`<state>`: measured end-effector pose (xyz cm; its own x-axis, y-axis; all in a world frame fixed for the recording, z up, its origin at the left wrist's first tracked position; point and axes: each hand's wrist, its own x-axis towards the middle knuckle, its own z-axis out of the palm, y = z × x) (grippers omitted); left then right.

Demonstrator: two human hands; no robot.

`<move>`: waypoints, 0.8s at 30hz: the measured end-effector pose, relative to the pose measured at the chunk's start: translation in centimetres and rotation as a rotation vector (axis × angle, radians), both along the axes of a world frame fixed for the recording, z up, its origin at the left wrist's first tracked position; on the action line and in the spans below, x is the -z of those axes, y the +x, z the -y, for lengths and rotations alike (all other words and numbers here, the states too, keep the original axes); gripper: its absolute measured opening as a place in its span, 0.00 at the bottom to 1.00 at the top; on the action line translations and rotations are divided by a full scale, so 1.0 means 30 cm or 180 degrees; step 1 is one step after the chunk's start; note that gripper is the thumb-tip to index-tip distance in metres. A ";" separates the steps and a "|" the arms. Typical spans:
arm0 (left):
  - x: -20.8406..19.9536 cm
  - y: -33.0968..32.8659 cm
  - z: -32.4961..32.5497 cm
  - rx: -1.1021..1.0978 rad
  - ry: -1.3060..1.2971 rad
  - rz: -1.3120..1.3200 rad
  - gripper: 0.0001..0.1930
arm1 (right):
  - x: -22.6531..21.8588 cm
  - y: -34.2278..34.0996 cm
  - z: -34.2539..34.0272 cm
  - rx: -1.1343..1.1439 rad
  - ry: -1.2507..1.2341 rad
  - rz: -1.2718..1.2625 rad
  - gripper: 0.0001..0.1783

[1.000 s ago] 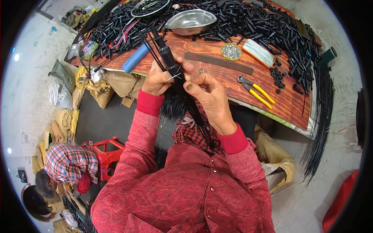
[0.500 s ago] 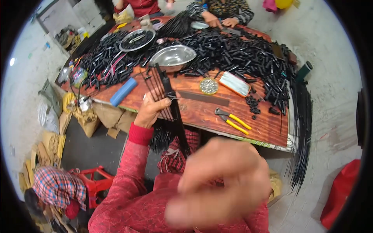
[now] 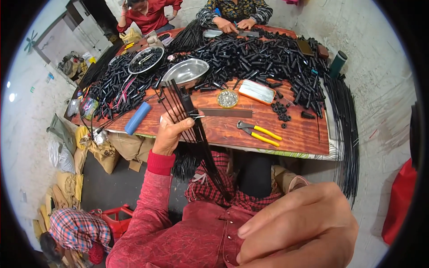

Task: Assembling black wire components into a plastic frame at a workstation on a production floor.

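Note:
My left hand (image 3: 169,134) is closed around an umbrella frame (image 3: 203,149), a bundle of thin black ribs along a thicker black shaft. The frame slants from above the table's near edge down to my lap. Beside the left thumb, a pale thin wire (image 3: 198,116) crosses the shaft. Large and close at the lower right is my right hand (image 3: 304,228), its fingers bent and pressed together. Whatever those fingers hold, if anything, is hidden. The right hand is apart from the frame.
Yellow-handled pincers (image 3: 259,133), a dark flat strip (image 3: 225,113), a dish of small metal parts (image 3: 227,98) and a blue roll (image 3: 137,118) lie on the wooden table (image 3: 304,140). Black tubular pieces (image 3: 250,58) heap behind, around a steel bowl (image 3: 186,71). Two people are at the far side.
My right hand has moved right and lower, away from the frame. My left hand keeps its grip on the umbrella frame. The view has shifted, showing more of the far side.

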<state>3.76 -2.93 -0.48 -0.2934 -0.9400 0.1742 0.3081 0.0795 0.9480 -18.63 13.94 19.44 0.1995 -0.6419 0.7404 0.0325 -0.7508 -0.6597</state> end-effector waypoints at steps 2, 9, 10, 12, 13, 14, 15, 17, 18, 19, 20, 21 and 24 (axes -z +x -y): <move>-0.007 -0.023 -0.009 0.0035 -0.0084 0.0088 0.17 | 0.006 0.002 -0.026 0.0249 0.0160 -0.0013 0.13; -0.051 -0.047 -0.079 -0.0223 -0.0180 0.0252 0.17 | 0.035 -0.043 -0.073 0.0992 0.0790 -0.0247 0.21; -0.028 0.004 -0.087 -0.0454 -0.0222 0.0477 0.17 | 0.070 -0.108 -0.045 0.0540 0.0568 -0.0583 0.14; 0.001 0.061 -0.074 -0.0506 -0.0443 0.0386 0.18 | 0.130 -0.217 -0.017 -0.0178 0.0173 -0.1226 0.08; 0.045 0.127 -0.112 -0.0749 -0.0535 0.0435 0.19 | 0.209 -0.223 0.026 -0.0351 0.0312 -0.1182 0.08; 0.023 0.107 -0.138 -0.0718 -0.0520 0.0395 0.21 | 0.268 -0.230 0.036 -0.0004 0.0206 -0.0696 0.09; -0.018 0.093 -0.157 -0.0697 -0.0510 0.0375 0.22 | 0.339 -0.234 0.050 0.0354 0.0087 -0.0206 0.10; -0.001 0.158 -0.190 -0.0880 -0.0375 0.0457 0.26 | 0.507 -0.229 0.084 0.1037 -0.0174 0.0776 0.14; 0.015 0.216 -0.226 -0.1046 -0.0429 0.0373 0.28 | 0.586 -0.236 0.109 0.1067 0.0232 0.0691 0.14; 0.033 0.242 -0.238 -0.1066 -0.0404 0.0346 0.29 | 0.656 -0.261 0.116 0.1210 0.0603 0.0554 0.14; 0.035 0.279 -0.254 -0.0994 -0.0239 0.0385 0.29 | 0.728 -0.271 0.117 0.1287 0.1026 0.0519 0.14; 0.038 0.313 -0.274 -0.0945 -0.0096 0.0427 0.29 | 0.805 -0.273 0.117 0.1336 0.1431 0.0490 0.14; 0.076 0.353 -0.295 -0.1129 -0.0277 0.0327 0.29 | 1.035 -0.297 0.078 0.1410 0.2514 0.0285 0.14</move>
